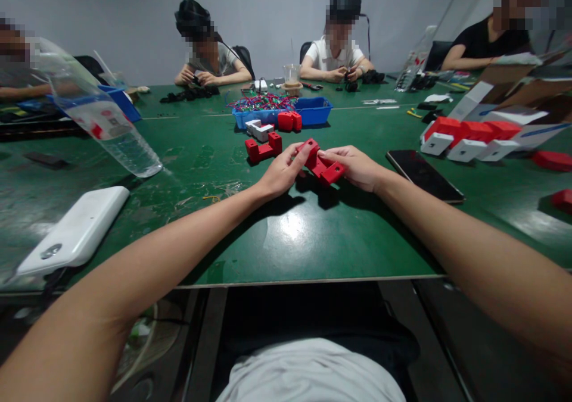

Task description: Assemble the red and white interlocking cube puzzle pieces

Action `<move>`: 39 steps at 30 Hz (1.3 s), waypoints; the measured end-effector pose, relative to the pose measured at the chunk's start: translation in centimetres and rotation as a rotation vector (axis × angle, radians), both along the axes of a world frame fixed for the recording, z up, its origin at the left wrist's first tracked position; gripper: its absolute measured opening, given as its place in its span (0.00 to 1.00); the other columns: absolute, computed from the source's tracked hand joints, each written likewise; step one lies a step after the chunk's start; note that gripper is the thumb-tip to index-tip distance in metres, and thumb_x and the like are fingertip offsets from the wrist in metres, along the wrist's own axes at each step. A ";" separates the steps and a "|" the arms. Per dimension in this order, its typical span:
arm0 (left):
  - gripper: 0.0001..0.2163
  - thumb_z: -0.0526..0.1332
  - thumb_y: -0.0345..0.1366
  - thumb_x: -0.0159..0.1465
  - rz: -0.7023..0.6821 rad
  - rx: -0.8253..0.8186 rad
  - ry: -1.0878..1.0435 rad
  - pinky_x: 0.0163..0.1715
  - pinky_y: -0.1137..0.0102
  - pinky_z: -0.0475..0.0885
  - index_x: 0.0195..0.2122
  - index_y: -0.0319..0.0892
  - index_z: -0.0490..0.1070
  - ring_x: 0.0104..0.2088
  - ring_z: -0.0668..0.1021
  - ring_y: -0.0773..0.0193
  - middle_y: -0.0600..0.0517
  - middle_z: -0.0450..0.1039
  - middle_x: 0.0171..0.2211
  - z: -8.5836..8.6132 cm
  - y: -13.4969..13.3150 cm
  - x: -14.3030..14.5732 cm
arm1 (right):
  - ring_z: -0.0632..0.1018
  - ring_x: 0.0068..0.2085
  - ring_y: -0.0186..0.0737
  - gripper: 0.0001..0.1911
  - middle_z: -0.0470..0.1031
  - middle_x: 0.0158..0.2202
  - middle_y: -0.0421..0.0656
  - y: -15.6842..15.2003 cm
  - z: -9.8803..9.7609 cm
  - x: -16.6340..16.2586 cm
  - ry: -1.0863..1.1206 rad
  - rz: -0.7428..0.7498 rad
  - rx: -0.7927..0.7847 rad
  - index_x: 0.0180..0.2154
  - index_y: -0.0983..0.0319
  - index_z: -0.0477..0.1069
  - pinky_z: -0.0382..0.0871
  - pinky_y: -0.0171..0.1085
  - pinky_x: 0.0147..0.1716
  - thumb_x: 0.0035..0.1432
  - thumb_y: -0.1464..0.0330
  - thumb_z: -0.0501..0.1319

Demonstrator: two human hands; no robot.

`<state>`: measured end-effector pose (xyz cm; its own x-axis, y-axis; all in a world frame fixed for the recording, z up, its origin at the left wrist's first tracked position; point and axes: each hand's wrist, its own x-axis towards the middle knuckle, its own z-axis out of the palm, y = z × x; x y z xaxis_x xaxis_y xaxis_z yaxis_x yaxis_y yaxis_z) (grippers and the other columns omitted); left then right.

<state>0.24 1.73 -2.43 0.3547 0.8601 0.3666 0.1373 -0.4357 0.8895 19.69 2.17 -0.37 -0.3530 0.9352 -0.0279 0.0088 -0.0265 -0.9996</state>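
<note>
Between both hands a red U-shaped plastic bracket (320, 165) is held tilted above the table. My left hand (286, 168) is closed on its upper left end, thumb on top. The other side is pinched by my right hand (356, 167). Just beyond my left hand lies a second red bracket (264, 149) of similar shape. Behind that are a white bracket (260, 130) and a red block (289, 121), close to a blue tray (322, 114) that holds a heap of coloured wires (268, 102).
A phone (424, 175) lies right of my right hand. Farther right, red and white parts (471, 140) stand in a row before an open cardboard box (504, 92). At left are a tilted plastic bottle (107, 122) and a white power bank (78, 229). Several people sit around the green table (286, 247).
</note>
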 end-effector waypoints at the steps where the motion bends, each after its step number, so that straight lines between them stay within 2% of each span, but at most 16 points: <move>1: 0.23 0.55 0.53 0.69 -0.035 0.038 0.016 0.37 0.72 0.73 0.54 0.38 0.67 0.35 0.77 0.67 0.45 0.76 0.45 0.0 -0.2 0.0 | 0.73 0.25 0.32 0.22 0.79 0.26 0.41 0.0 0.0 0.0 -0.008 0.016 0.009 0.28 0.63 0.79 0.66 0.32 0.26 0.40 0.52 0.77; 4: 0.28 0.64 0.47 0.64 -0.059 0.145 0.089 0.47 0.69 0.73 0.60 0.39 0.61 0.47 0.77 0.60 0.43 0.72 0.53 -0.1 -0.5 -0.1 | 0.73 0.25 0.31 0.24 0.79 0.25 0.41 0.0 0.1 0.1 -0.019 0.045 0.024 0.27 0.63 0.79 0.66 0.32 0.26 0.38 0.50 0.77; 8: 0.24 0.62 0.42 0.65 -0.045 0.206 0.140 0.52 0.66 0.71 0.59 0.40 0.61 0.51 0.76 0.59 0.43 0.72 0.55 -0.2 -0.3 -0.3 | 0.75 0.25 0.32 0.23 0.80 0.26 0.42 -0.1 0.2 0.0 -0.022 0.040 0.004 0.27 0.63 0.80 0.67 0.32 0.26 0.38 0.51 0.77; 11: 0.19 0.61 0.42 0.65 -0.012 0.235 0.147 0.51 0.67 0.71 0.55 0.40 0.64 0.48 0.76 0.61 0.45 0.73 0.50 -0.4 -0.1 -0.3 | 0.76 0.26 0.33 0.21 0.80 0.27 0.43 -0.2 0.2 0.0 -0.037 0.037 0.003 0.28 0.63 0.80 0.68 0.33 0.27 0.41 0.53 0.77; 16: 0.19 0.65 0.39 0.62 0.008 0.155 0.102 0.38 0.72 0.72 0.52 0.41 0.64 0.36 0.76 0.67 0.48 0.74 0.44 -0.6 0.1 -0.3 | 0.75 0.26 0.33 0.20 0.79 0.27 0.42 0.0 0.0 0.1 -0.069 0.014 0.021 0.30 0.63 0.78 0.67 0.32 0.26 0.46 0.53 0.75; 21: 0.21 0.70 0.40 0.58 0.145 0.118 0.030 0.41 0.71 0.72 0.47 0.40 0.66 0.39 0.77 0.65 0.48 0.76 0.43 -0.8 0.7 -0.3 | 0.73 0.24 0.31 0.26 0.78 0.27 0.42 0.1 0.2 -0.1 -0.005 -0.056 -0.006 0.32 0.62 0.77 0.65 0.31 0.23 0.48 0.45 0.70; 24: 0.21 0.70 0.42 0.58 0.243 0.039 -0.035 0.38 0.72 0.73 0.46 0.39 0.65 0.36 0.77 0.66 0.48 0.76 0.41 -0.9 1.0 -0.2 | 0.74 0.27 0.32 0.28 0.78 0.30 0.43 -0.1 0.3 -0.3 0.030 -0.060 0.022 0.34 0.62 0.76 0.66 0.31 0.23 0.50 0.42 0.67; 28: 0.17 0.69 0.39 0.60 0.327 -0.070 -0.088 0.31 0.75 0.72 0.45 0.39 0.65 0.30 0.76 0.70 0.50 0.75 0.37 -0.6 0.8 -0.1 | 0.77 0.35 0.35 0.26 0.79 0.40 0.43 -0.2 -0.1 0.0 -0.044 0.010 0.164 0.44 0.60 0.76 0.68 0.31 0.27 0.47 0.53 0.74; 31: 0.16 0.68 0.37 0.61 0.334 -0.111 -0.102 0.30 0.75 0.73 0.45 0.39 0.65 0.28 0.76 0.71 0.51 0.75 0.37 -0.3 0.6 0.0 | 0.77 0.37 0.36 0.27 0.80 0.42 0.43 -0.1 -0.4 0.2 -0.072 0.029 0.203 0.47 0.59 0.75 0.70 0.32 0.30 0.46 0.59 0.76; 35: 0.18 0.69 0.38 0.61 0.288 -0.140 -0.090 0.31 0.71 0.75 0.45 0.39 0.64 0.28 0.78 0.69 0.49 0.76 0.38 -0.5 0.7 -0.1 | 0.77 0.35 0.35 0.24 0.79 0.37 0.42 0.2 -0.6 0.2 -0.006 0.005 0.152 0.43 0.61 0.74 0.69 0.32 0.29 0.46 0.58 0.76; 39: 0.21 0.72 0.37 0.57 0.254 -0.059 -0.029 0.41 0.64 0.77 0.46 0.39 0.64 0.38 0.80 0.62 0.46 0.76 0.43 -1.0 1.0 -0.3 | 0.77 0.31 0.33 0.25 0.78 0.35 0.41 0.6 -0.7 0.2 0.062 -0.016 0.084 0.43 0.61 0.72 0.69 0.31 0.26 0.48 0.57 0.75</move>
